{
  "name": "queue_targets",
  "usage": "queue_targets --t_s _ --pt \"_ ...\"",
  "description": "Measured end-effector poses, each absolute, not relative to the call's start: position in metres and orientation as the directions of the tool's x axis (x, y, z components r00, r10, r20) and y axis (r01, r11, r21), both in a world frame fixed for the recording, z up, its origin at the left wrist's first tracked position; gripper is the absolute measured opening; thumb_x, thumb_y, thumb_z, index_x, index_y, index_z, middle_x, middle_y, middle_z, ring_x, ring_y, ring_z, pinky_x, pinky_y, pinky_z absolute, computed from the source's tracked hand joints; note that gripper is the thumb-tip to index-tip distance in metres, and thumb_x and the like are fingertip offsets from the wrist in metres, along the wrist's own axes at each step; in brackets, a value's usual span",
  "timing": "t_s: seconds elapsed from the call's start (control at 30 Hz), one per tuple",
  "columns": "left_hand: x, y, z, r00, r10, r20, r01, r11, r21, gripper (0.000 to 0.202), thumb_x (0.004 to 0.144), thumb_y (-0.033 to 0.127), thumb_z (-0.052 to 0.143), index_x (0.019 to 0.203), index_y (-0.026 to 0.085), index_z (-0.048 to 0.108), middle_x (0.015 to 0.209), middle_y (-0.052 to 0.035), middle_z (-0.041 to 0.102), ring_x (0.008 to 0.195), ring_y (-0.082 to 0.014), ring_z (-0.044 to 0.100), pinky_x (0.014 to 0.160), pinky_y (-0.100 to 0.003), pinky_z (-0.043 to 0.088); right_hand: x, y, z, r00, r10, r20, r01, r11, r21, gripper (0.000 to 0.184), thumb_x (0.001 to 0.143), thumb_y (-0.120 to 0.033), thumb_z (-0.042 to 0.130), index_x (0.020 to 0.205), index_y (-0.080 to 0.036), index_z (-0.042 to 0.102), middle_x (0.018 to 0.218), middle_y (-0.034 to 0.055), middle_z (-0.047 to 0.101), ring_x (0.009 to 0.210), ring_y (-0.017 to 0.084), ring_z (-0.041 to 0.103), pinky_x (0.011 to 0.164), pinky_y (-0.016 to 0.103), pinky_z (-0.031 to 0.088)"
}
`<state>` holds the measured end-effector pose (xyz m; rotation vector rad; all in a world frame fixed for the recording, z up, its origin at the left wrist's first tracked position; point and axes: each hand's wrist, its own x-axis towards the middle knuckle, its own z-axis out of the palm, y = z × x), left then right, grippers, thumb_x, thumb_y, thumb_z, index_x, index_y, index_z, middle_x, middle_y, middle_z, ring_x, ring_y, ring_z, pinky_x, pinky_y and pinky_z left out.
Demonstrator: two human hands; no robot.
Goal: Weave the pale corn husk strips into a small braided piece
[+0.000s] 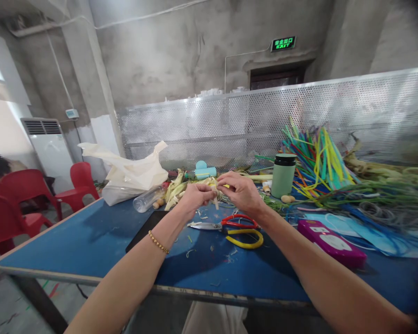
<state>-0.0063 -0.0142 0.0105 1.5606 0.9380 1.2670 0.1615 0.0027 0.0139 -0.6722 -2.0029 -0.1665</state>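
Above the middle of the blue table (107,241), my left hand (196,197) and my right hand (241,191) are close together, fingertips pinched. Between them is a small pale strip (216,202), which looks like corn husk; its end hangs down. Both hands are closed on it, though the fingers cover most of it. Scissors (205,226) with one red and one yellow handle lie below the hands, blades pointing left. Pale scraps (231,254) are scattered around them. Behind my left hand lie corn husks (174,188).
A white plastic bag (132,174) and a clear bottle (148,200) stand left. On the right are a green jar (283,178), colourful strips (323,162), a purple box (330,243) and blue face masks (376,236). A black flat object (142,234) lies near my left forearm.
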Motion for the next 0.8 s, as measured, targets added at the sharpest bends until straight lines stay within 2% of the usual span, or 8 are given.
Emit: queue_targets --t_s 0.23,0.57,0.8 --pt "-0.0083 -0.0143 0.0107 0.251 0.909 0.334 -0.010 -0.342 0.940 0.022 0.058 0.029 0.072 0.055 0.012 0.058 0.049 0.0032 0.045 0.043 -0.0048 0.035 0.046 -0.023 0.022 0.1594 -0.0015 0.0150 -0.303 0.507 0.807 0.569 0.776 -0.273 0.008 0.078 -0.020 0.061 0.072 -0.018 0.066 0.076 0.0028 0.065 0.063 0.013 0.056 0.061 0.026 0.041" --pt "-0.0101 -0.0108 0.0074 0.299 0.883 0.362 0.009 -0.382 0.924 0.030 0.062 0.034 0.073 0.053 0.013 0.053 0.048 0.0032 0.043 0.045 -0.0054 0.035 0.048 -0.024 0.022 0.1555 -0.0011 0.0130 -0.219 0.555 0.802 0.544 0.752 -0.372 0.008 0.074 -0.022 0.064 0.069 -0.019 0.069 0.075 0.0037 0.062 0.066 0.014 0.055 0.058 0.026 0.041" --pt "-0.0111 -0.0063 0.0038 0.336 0.874 0.351 -0.053 -0.354 0.934 0.030 0.063 0.036 0.073 0.055 0.012 0.056 0.050 0.0029 0.043 0.045 -0.0054 0.035 0.048 -0.025 0.022 0.1563 0.0009 0.0127 -0.211 0.601 0.771 0.538 0.730 -0.422 0.009 0.075 -0.023 0.063 0.069 -0.018 0.068 0.072 0.0027 0.061 0.064 0.013 0.054 0.060 0.027 0.042"
